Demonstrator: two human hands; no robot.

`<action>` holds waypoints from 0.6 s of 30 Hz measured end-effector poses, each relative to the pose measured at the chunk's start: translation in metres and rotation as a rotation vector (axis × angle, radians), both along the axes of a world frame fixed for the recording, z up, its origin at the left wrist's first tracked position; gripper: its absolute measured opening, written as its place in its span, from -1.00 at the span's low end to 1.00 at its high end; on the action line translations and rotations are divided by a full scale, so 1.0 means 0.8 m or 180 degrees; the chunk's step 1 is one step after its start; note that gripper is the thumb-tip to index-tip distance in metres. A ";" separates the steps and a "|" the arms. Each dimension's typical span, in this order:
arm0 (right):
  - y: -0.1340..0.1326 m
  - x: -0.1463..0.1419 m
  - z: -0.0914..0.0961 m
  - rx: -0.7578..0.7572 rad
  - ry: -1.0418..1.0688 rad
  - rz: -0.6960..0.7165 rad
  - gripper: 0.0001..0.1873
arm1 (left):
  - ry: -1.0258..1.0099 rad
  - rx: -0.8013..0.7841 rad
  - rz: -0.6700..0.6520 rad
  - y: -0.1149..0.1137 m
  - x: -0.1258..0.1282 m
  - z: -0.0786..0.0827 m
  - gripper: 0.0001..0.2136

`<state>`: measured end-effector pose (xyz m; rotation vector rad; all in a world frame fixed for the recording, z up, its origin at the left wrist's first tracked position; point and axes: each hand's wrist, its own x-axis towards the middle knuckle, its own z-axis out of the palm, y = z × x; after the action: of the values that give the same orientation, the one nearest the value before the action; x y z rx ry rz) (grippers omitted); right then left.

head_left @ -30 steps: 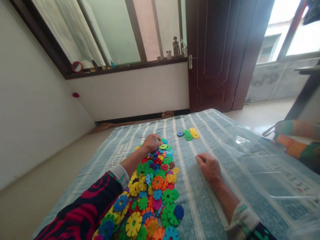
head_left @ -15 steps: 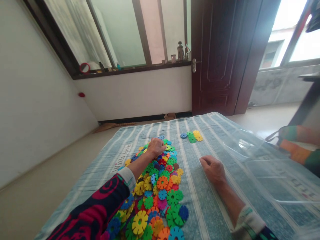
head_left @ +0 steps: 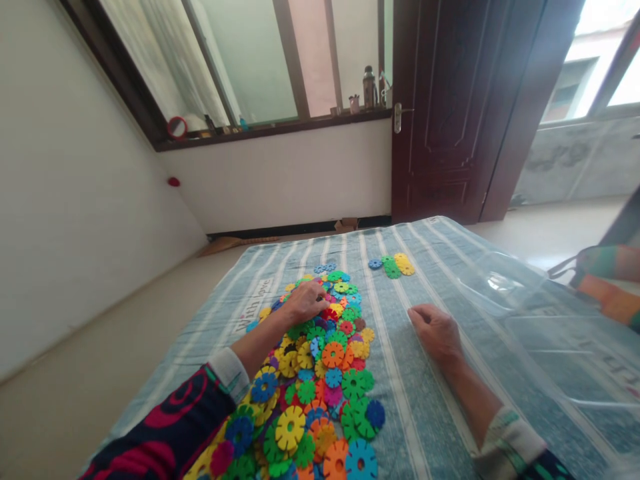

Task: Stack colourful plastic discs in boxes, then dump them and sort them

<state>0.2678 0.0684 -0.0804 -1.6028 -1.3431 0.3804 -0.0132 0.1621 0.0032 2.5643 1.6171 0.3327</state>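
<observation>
My left hand (head_left: 306,300) is over the far part of a heap of colourful notched plastic discs (head_left: 333,355). Its fingers are bent down onto the heap, with a small gap between thumb and forefinger, and I see no disc in them. My right hand (head_left: 440,333) rests on the cloth to the right of the heap, its fingers curled in and the thumb against them. Nothing shows in it, though the inside of the curl is hidden. Beyond it lies a small group: a blue disc (head_left: 375,265), green discs (head_left: 391,267) and yellow discs (head_left: 405,264).
A blue-grey striped cloth (head_left: 400,373) covers the table. A clear plastic container (head_left: 493,287) and a clear lid-like piece (head_left: 565,353) lie on the right. Past the right edge shows a person's orange and green clothing (head_left: 613,287). A dark red door (head_left: 450,120) stands behind.
My left hand has drawn slightly back over the heap and its fingers have loosened, baring blue discs at the far end. The right hand stays put on the cloth; the view has shifted slightly.
</observation>
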 end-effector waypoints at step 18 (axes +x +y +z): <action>-0.002 0.004 0.000 0.0006 0.0027 0.0038 -0.65 | -0.0162 0.0041 -0.0076 -0.043 -0.040 -0.005 -0.83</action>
<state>0.2711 0.0672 -0.0807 -1.5906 -1.3467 0.3926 -0.0450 0.1275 -0.0009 2.5604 1.5710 0.4040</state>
